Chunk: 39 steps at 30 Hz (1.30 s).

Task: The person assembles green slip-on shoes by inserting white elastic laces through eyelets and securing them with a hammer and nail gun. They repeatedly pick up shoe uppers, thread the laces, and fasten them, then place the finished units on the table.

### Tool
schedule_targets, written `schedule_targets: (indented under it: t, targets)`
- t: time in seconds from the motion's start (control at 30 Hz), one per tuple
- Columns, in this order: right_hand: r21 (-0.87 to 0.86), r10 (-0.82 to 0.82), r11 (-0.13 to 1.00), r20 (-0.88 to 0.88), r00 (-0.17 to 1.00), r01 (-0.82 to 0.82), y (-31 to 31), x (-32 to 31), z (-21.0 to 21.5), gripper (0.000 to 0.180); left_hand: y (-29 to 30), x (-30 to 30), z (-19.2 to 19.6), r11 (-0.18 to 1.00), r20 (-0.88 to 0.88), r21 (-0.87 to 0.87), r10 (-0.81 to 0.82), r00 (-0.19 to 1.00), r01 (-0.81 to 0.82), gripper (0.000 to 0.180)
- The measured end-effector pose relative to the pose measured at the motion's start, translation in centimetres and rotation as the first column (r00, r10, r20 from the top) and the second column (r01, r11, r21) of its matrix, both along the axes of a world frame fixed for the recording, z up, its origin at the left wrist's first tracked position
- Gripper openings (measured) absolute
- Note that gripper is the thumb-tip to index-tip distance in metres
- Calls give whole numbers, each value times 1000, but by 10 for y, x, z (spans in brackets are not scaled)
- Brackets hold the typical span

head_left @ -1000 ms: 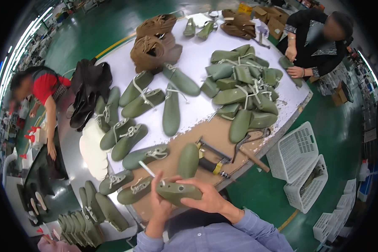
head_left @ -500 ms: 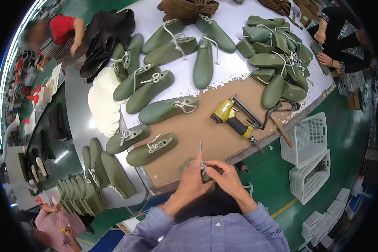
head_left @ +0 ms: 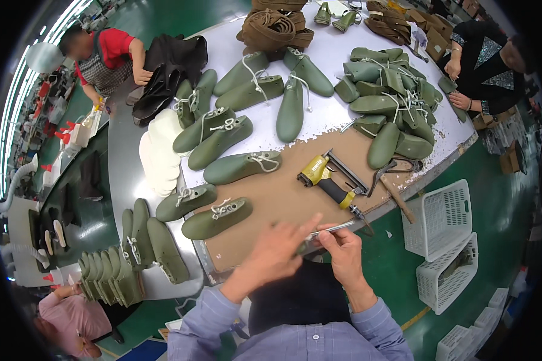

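Observation:
My right hand (head_left: 345, 256) pinches a thin metal rod (head_left: 337, 227) near the board's front edge; the rod's other end disappears behind my left hand. My left hand (head_left: 274, 249) is beside it, smeared by motion, its fingers reaching up and right. A small greenish bit shows between the hands, too blurred to name. Green shoe lasts with white cords lie ahead; the nearest last (head_left: 218, 218) rests on the brown board (head_left: 271, 207). Right of it sits a yellow and black staple gun (head_left: 332, 180), with black pincers (head_left: 388, 171) and a wooden handle (head_left: 401, 201) beyond.
A pile of lasts (head_left: 382, 102) covers the table's right side. Cream insoles (head_left: 161, 153) and black leather pieces (head_left: 168, 75) lie left, brown straps (head_left: 275, 29) at the back. White crates (head_left: 438, 216) stand on the floor at right. Co-workers are at both sides.
My hands have moved apart, the right one shifting right. The metal rod, upright before, now lies nearly level, pointing right. The green piece between my hands is mostly out of sight.

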State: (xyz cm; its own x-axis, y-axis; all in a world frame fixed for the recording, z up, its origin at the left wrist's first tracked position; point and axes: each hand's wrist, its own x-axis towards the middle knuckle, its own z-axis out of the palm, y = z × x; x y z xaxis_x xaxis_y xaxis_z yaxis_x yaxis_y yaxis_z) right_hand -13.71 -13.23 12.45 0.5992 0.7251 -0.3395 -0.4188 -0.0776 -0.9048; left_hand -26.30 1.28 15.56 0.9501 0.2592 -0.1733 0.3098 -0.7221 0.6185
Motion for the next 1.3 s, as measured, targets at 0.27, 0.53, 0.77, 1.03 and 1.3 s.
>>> schedule_targets:
  t: [0.27, 0.53, 0.77, 1.03, 1.3]
  targets:
    - [-31, 147, 989, 187, 971, -144, 5, -40, -17, 22, -34, -49, -42, 907, 202, 230, 310, 929, -353, 51]
    - [2, 209, 970, 516, 831, -245, -16, -43, 40, 18, -89, -61, -60, 827, 437, -271, 562, 702, -493, 25]
    - [78, 99, 991, 163, 982, -113, -37, -24, 47, 22, -107, -75, -19, 832, 364, -478, 479, 799, -282, 18]
    - [-183, 452, 866, -106, 885, -465, -54, -22, -79, 24, -178, -54, -130, 244, -230, -785, 739, 634, -570, 33]
    - [-401, 435, 843, 115, 893, -359, -73, 1, -123, 31, -189, -33, -147, 428, -115, -706, 717, 687, -565, 29]
